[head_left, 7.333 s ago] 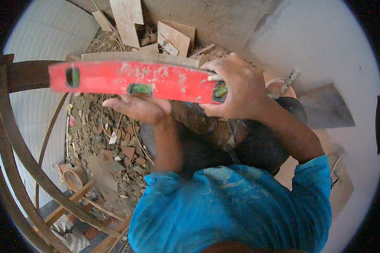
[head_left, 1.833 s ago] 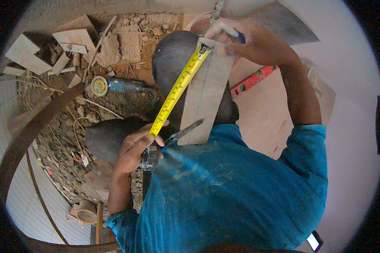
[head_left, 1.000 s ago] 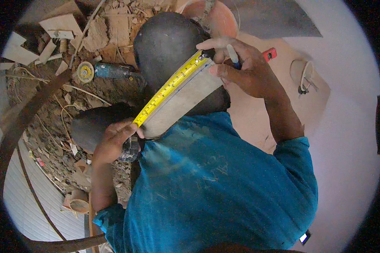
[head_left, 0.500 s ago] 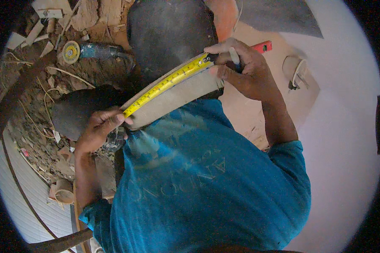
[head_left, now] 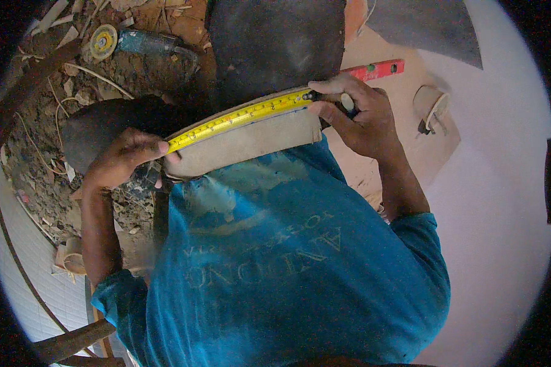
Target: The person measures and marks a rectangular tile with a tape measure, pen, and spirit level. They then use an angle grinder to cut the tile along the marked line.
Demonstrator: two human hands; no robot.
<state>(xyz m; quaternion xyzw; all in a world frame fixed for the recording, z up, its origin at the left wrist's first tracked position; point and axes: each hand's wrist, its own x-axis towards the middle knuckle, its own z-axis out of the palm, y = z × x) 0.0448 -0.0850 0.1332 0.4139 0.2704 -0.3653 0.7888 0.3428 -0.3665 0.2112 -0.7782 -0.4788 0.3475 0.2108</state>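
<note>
A beige strip of tile or board (head_left: 245, 139) lies across my lap, with a thin dark line drawn along it. Over its far edge stretches a yellow tape measure blade (head_left: 239, 116). My left hand (head_left: 119, 158) is closed at the left end, its thumb pressing the blade against the strip. At the right end my right hand (head_left: 364, 113) pinches the strip's corner by the tape's dark hook end. A short pen-like thing with a pale end (head_left: 348, 103) is tucked between the right hand's fingers. The tape's case cannot be made out.
An angle grinder (head_left: 144, 43) with a yellow disc lies on rubble at the far left, among pale cords. A red spirit level (head_left: 382, 70) sticks out beyond my right hand. Further right stands a round container (head_left: 431, 101). Dark-clothed knees (head_left: 275, 46) lie beyond the strip.
The strip and tape have turned closer to level. My left hand has moved left and slightly away; my right hand has shifted a little right and nearer. More of the spirit level shows.
</note>
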